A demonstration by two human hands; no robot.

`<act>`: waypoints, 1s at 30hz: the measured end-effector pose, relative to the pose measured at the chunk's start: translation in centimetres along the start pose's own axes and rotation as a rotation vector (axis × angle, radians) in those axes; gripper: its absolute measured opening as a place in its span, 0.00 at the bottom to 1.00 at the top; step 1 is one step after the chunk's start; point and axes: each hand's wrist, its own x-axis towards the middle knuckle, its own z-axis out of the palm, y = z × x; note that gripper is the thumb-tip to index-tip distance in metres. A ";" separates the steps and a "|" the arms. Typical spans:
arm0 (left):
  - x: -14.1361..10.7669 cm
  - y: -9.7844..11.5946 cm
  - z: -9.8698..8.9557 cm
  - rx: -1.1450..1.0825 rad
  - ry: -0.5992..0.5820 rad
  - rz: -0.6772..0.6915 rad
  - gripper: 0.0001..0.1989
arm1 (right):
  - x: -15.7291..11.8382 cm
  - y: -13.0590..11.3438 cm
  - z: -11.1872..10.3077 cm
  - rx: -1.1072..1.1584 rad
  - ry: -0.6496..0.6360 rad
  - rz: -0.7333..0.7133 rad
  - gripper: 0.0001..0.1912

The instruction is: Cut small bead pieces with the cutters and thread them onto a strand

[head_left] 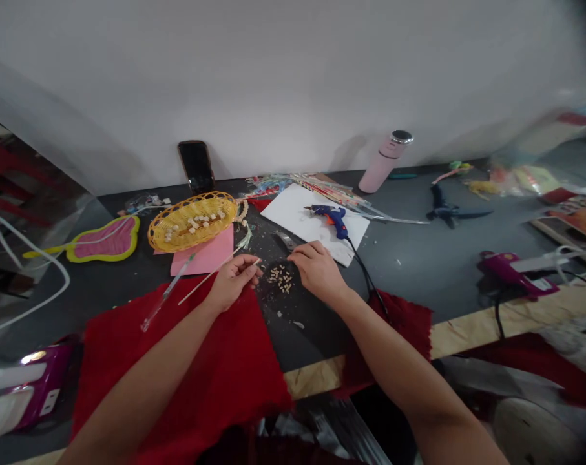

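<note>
A thin pale stick (200, 287) passes through my left hand (233, 281), with its tip showing beyond the closed fingertips. My right hand (316, 268) is across from it, its fingers drawn together in a pinch. A short flat metallic blade (287, 242) shows just beyond the right fingers; I cannot tell whether they hold it or it lies on the table. Between both hands, several short cut stick pieces (282, 279) are scattered on the dark tabletop. Under my left forearm spreads a red cloth (215, 361).
Behind the hands are a yellow woven basket (190, 242) with small pale pieces, a pink sheet (200, 259), and a blue glue gun (334, 216) on a white board (285, 210). A phone (196, 166) and pink flask (382, 165) stand by the wall. Pliers (450, 212) lie right.
</note>
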 end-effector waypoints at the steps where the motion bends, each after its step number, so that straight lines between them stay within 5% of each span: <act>1: -0.1 0.0 0.0 0.015 -0.002 -0.001 0.15 | -0.1 0.0 -0.2 -0.001 -0.001 0.004 0.14; 12: -1.3 1.5 1.4 -0.133 0.006 0.014 0.20 | -0.2 -0.6 0.0 -0.031 -0.041 -0.082 0.10; 17: -1.4 0.8 2.2 -0.205 -0.018 -0.109 0.21 | -0.1 -0.9 0.9 -0.014 0.000 -0.080 0.09; 21: -0.9 0.3 2.1 -0.252 0.056 -0.120 0.18 | 0.1 -1.2 1.4 -0.004 0.002 -0.090 0.09; 30: -0.6 0.7 1.5 -0.337 -0.014 -0.182 0.19 | 0.4 -1.4 1.8 0.009 0.017 -0.070 0.06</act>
